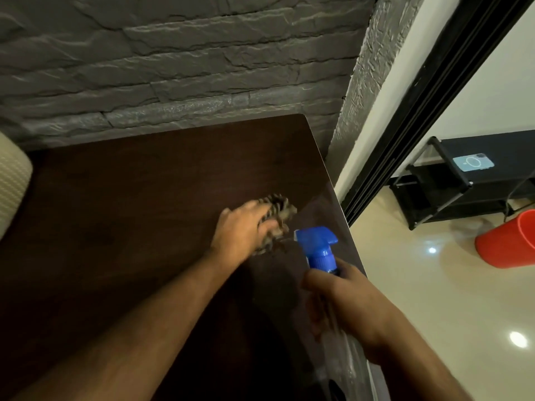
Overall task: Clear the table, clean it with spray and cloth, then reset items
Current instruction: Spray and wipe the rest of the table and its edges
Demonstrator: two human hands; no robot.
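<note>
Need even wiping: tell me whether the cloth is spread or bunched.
Bunched: the cloth sits crumpled under the left hand on the table.

The cloth point(276, 219) is pressed on the bench point(130, 204) near its right edge — the spray bottle point(320, 248) is held just right of it, nearer the viewer.

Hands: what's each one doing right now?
Left hand: closed on the striped cloth, on the table.
Right hand: closed around the spray bottle.
</note>
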